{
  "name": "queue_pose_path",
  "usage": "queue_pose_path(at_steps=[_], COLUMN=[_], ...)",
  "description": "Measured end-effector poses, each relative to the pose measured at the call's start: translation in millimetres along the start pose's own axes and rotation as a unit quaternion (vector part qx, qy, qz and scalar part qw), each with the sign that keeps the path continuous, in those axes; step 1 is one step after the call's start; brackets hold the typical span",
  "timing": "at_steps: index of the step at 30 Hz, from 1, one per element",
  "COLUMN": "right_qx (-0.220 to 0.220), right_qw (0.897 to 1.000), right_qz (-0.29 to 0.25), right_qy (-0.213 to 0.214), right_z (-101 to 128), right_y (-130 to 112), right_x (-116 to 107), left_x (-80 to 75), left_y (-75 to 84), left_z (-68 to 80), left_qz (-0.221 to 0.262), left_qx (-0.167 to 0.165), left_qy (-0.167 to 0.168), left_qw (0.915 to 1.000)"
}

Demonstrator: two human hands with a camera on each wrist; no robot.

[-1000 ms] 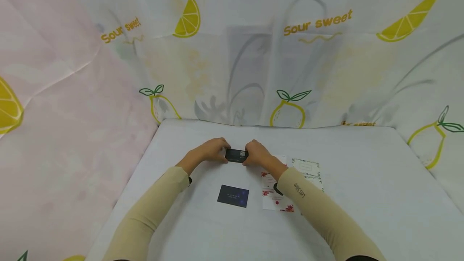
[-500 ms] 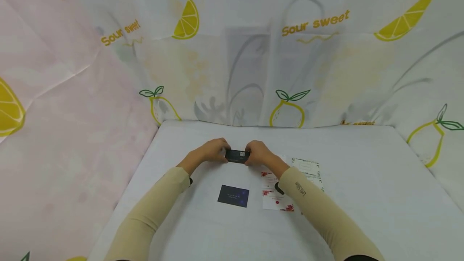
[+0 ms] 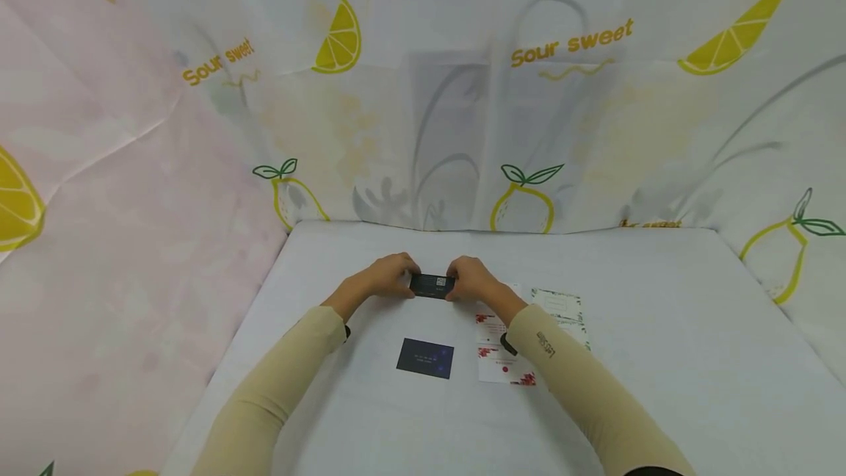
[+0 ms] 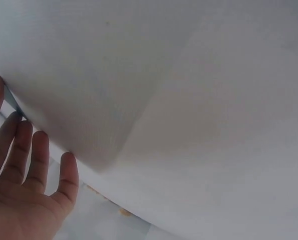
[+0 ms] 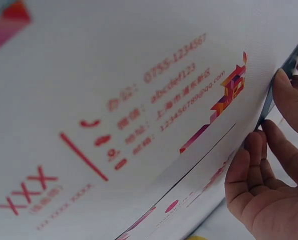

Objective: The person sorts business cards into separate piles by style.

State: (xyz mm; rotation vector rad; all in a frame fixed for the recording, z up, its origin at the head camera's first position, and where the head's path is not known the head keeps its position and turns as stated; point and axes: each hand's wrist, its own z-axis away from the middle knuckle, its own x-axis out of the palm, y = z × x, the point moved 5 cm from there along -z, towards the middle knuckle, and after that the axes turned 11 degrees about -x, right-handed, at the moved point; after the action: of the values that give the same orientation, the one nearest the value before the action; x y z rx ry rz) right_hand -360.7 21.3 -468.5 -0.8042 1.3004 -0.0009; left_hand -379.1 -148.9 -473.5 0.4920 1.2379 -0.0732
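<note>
A small black card (image 3: 432, 286) with a pale mark on top is held just above the white table (image 3: 661, 358), at mid-depth. My left hand (image 3: 395, 276) pinches its left end and my right hand (image 3: 466, 279) pinches its right end, fingers curled at the edges. In the left wrist view my left hand (image 4: 23, 185) shows at the bottom left, its fingers by a thin dark edge. The right wrist view has my right hand (image 5: 274, 185) at the right, fingertips (image 5: 255, 142) on a dark edge.
A dark blue card (image 3: 425, 357) lies flat nearer to me. White cards with red print (image 3: 497, 369) lie under my right forearm, filling the right wrist view (image 5: 138, 115). A green-patterned card (image 3: 559, 306) lies to their right. Lemon-print cloth (image 3: 463, 94) walls the back and sides.
</note>
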Motion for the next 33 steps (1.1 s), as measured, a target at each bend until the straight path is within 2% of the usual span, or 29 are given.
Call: queue_pose_path(at_steps=[9, 25, 33], right_qx=[0.005, 0.018, 0.001], right_qw=[1.000, 1.000, 1.000], right_qz=[-0.008, -0.003, 0.021], right_qy=[0.007, -0.001, -0.003], right_z=[0.4, -1.8, -2.7], right_y=[2.8, 3.2, 1.4], right_x=[0.2, 2.8, 5.0], left_x=[0.5, 0.0, 0.7], left_y=[1.1, -0.5, 1.0], left_z=[0.4, 0.4, 0.2], left_qz=[-0.008, -0.004, 0.000], left_qx=[-0.004, 0.009, -0.003], left_qy=[0.000, 0.005, 0.000], left_qw=[1.0000, 0.9999, 1.0000])
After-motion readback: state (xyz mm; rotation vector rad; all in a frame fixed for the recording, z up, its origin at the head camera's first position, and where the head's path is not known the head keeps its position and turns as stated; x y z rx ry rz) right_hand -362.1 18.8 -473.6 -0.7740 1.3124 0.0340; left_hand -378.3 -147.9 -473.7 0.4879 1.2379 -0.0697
